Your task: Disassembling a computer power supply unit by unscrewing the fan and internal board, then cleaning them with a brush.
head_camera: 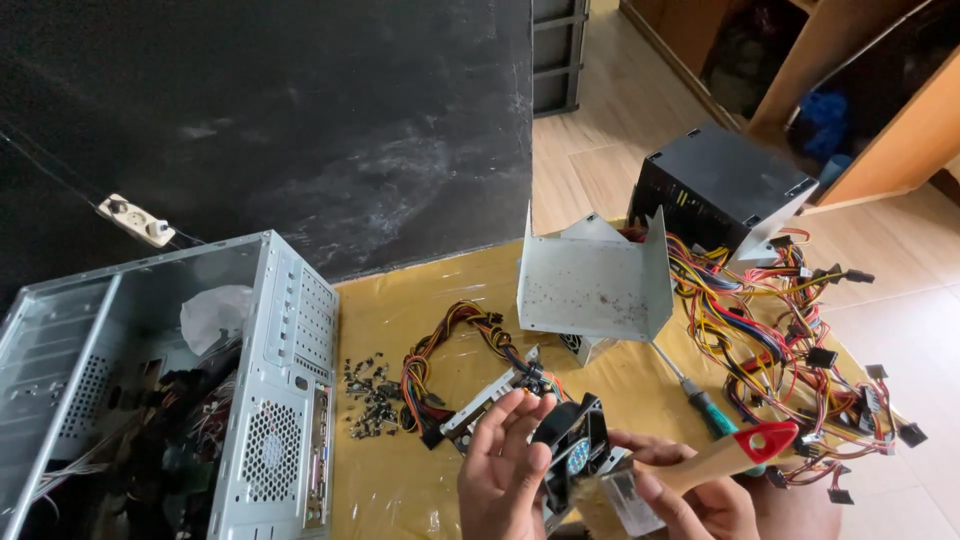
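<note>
Two bare hands meet at the bottom centre of the frame. The left hand [505, 470] is wrapped around a small black square cooling fan with a blue hub sticker [575, 452], fingers spread over its frame and holding it upright. The right hand [700, 500] is closed on the pale wooden handle of a paintbrush with a red tip [720, 458], whose bristles rest against the fan's lower edge.

Judging by the layout, the stripping-down is well advanced and the work looks to be at the dusting stage. The fan is already free of any housing. A bent grey sheet-metal cover [595, 280] stands apart in the middle of the frame, speckled with dirt inside, and a black boxy power supply unit [715, 185] sits at upper right, trailing a tangle of red, yellow and black cables [790, 340]. A heap of small dark screws [370, 395] lies at centre left, and a green-handled screwdriver [705, 400] lies just above the right hand.

At lower left, an open grey metal computer case [200, 400] still holds wiring. Everything rests on a yellow plastic-covered table [400, 480]. Nothing here looks reassembled yet.
</note>
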